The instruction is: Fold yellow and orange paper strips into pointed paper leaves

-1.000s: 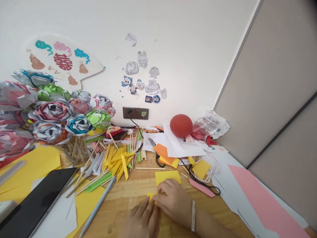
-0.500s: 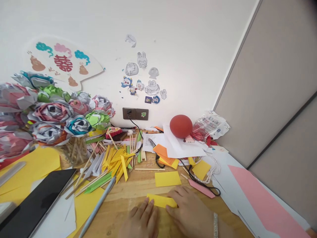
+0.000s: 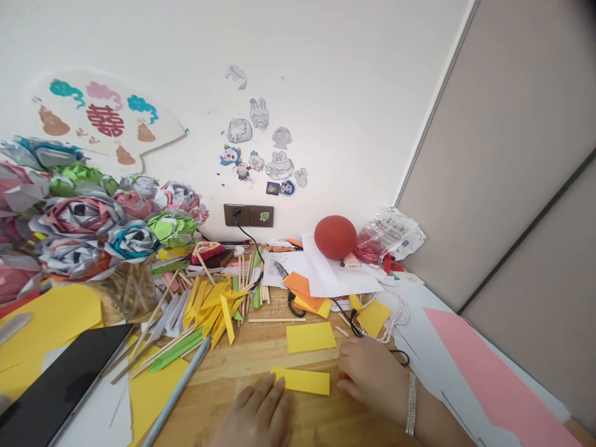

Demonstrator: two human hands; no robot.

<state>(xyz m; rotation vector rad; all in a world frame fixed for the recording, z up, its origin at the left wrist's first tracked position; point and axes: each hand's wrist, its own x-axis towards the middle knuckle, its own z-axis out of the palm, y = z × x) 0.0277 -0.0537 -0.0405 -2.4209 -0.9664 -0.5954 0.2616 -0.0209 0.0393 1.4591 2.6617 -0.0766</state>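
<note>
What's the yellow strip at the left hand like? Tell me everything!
The yellow strip looks like plain paper, a long, narrow rectangle. It lies on the wooden table, slanting slightly, its right end a bit nearer the person. The left hand touches its left end; the right hand is apart from it. Whether it's folded, I can't tell.

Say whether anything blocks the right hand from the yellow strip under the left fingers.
Nothing visible: only bare tabletop separates the right hand from the yellow strip. Something small and red, unclear what, shows at that hand.
</note>
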